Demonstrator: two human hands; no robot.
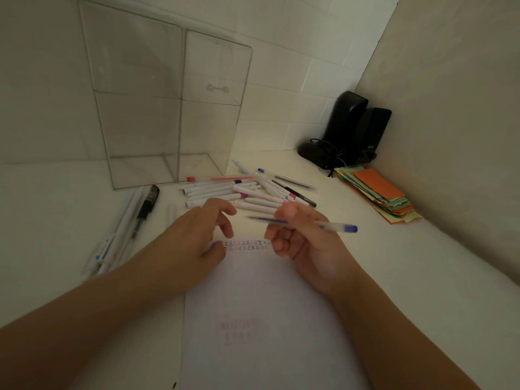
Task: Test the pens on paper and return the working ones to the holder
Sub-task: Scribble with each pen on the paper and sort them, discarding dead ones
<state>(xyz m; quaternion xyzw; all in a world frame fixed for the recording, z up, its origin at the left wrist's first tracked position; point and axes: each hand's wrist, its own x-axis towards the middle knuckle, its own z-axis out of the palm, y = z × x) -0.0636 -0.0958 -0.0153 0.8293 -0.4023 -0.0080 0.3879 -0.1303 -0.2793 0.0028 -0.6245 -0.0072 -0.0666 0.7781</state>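
Note:
My right hand [298, 237] is closed around a thin clear pen with a blue cap [334, 226], held level just above the top of the paper [267, 319]. The blue cap points right. My left hand [202, 235] hovers over the paper's upper left corner, fingers loosely spread and holding nothing. Small test marks [247, 245] run in two rows between my hands. A pile of white markers and pens [242, 192] lies beyond my hands. The clear acrylic holder [168, 108] stands at the back left.
A black pen [146, 209] and several white pens [112, 243] lie at the left of the paper. Two black speakers [354, 130] with cables stand in the back right corner. A stack of coloured paper slips [380, 192] lies along the right wall.

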